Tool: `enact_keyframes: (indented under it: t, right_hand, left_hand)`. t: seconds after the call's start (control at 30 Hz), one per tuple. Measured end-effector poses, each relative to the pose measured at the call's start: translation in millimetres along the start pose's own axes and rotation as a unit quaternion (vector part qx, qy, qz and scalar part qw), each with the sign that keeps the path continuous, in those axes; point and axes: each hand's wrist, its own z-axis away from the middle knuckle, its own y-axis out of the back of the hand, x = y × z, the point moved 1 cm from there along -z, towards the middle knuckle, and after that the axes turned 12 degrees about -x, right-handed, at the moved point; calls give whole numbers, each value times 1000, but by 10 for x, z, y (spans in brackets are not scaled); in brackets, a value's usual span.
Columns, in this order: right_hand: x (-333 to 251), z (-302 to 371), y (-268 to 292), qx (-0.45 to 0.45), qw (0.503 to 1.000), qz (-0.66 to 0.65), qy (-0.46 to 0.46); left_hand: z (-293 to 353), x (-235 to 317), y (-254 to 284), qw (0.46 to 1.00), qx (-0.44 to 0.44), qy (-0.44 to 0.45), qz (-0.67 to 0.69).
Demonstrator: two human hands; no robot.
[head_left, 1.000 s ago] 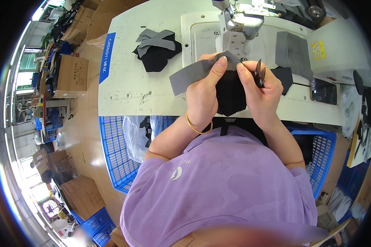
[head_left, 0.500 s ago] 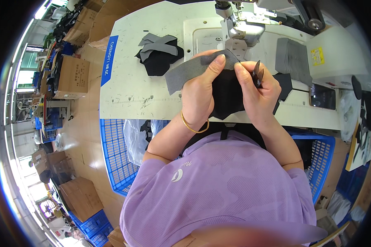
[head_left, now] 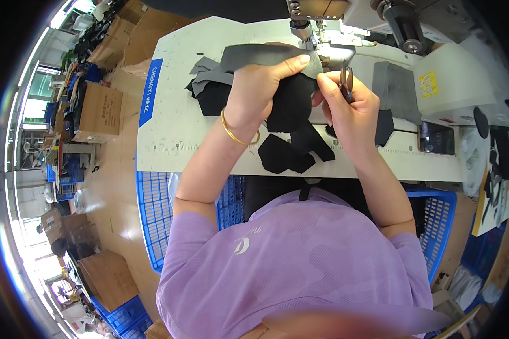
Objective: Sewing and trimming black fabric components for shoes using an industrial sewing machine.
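a: where is the cloth held?
b: the grey strip (head_left: 254,56) and the black cloth (head_left: 291,107) are held above the table (head_left: 198,155), with the sewing machine (head_left: 329,53) just beyond, towards one o'clock.
a: and the hands?
b: the grey strip is gripped by the left hand (head_left: 257,93), thumb pressed on top, perhaps so that the layers are steadied. the scissors (head_left: 346,85) are gripped in the right hand (head_left: 350,107), and the cloth's edge appears to be pinched by its thumb and finger.
a: why are the blades pointed to twelve o'clock?
b: probably so that the fingertips are freed without the tool being put down.
a: what is placed around?
b: a mixed pile (head_left: 209,93) is set at nine o'clock and a grey stack (head_left: 396,87) at three, presumably for easy reach. black pieces (head_left: 280,155) are seen at six; whether they are joined to the held cloth cannot be told.
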Motion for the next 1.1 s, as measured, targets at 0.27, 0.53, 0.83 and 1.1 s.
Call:
enact_keyframes:
  t: [0.27,0.53,0.83,1.1]
  right_hand:
    - [14,-137,-28,14,994,-108,10]
    - [33,-152,-42,14,997,-79,21]
    - [-18,-172,-77,21,999,-39,19]
    - [-20,-155,-60,12,999,-51,13]
  left_hand:
    - [-221,189,-40,998,-58,-23,-13]
    - [-281,212,-3,992,-115,-45,-24]
    - [-335,192,54,986,-130,-91,-59]
    - [-275,223,74,979,-169,22,-108]
